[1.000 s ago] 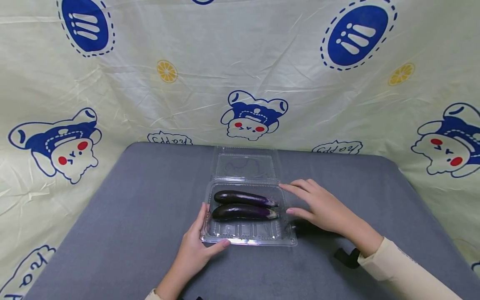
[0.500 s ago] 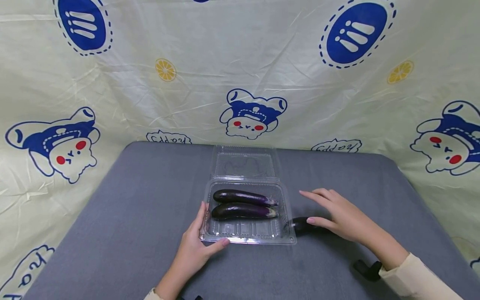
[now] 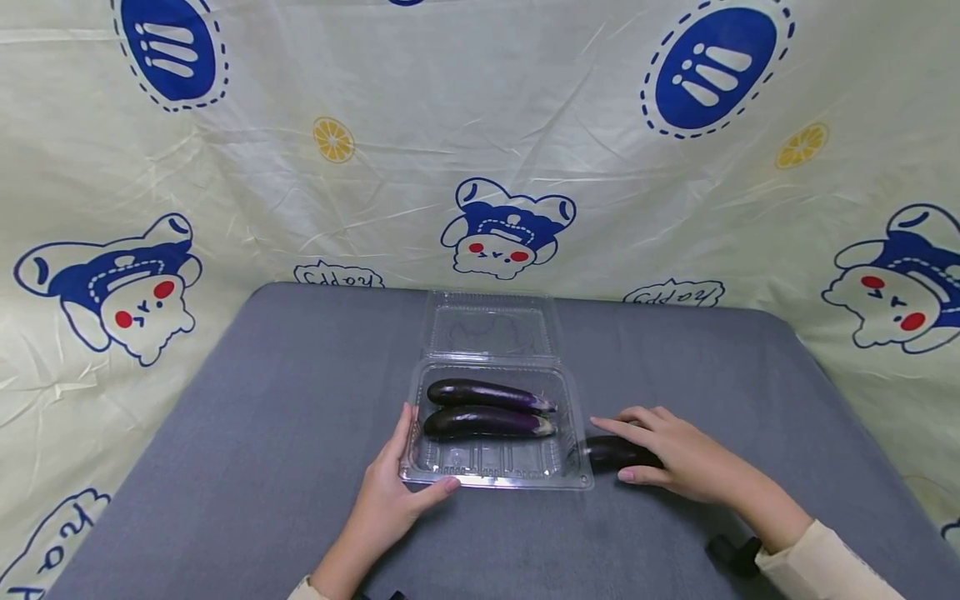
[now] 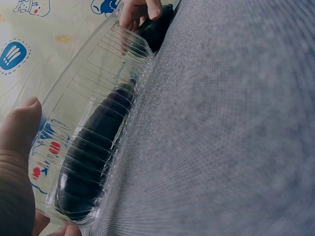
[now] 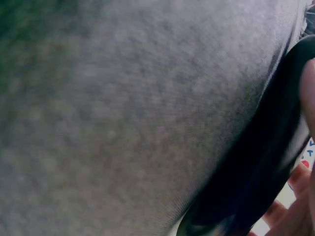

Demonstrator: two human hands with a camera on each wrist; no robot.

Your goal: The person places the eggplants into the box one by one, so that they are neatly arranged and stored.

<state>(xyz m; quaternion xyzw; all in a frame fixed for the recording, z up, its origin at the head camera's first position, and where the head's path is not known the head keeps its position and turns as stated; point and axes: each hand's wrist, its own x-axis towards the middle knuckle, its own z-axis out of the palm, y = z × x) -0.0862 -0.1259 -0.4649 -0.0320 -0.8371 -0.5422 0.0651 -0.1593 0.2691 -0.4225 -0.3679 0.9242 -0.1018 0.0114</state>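
Two dark purple eggplants (image 3: 487,422) lie side by side in a clear plastic clamshell container (image 3: 487,481), its lid (image 3: 491,325) folded back flat behind. My left hand (image 3: 390,492) holds the container's front left corner, thumb on the front rim and fingers along the left side. To the right of the container, a third eggplant (image 3: 617,452) lies on the table against its right side. My right hand (image 3: 682,458) is over this eggplant, thumb on the near side and fingers on the far side. The right wrist view shows the eggplant (image 5: 251,167) close up, the thumb overlapping it.
A grey cloth covers the table (image 3: 300,392). Behind it hangs a pale printed curtain (image 3: 397,208) with cartoon figures. Inside the container, a bare strip of ribbed floor (image 3: 487,458) lies in front of the two eggplants.
My right hand has drawn back from the container's right edge, then come down over the third eggplant. The left hand and the container have stayed in place.
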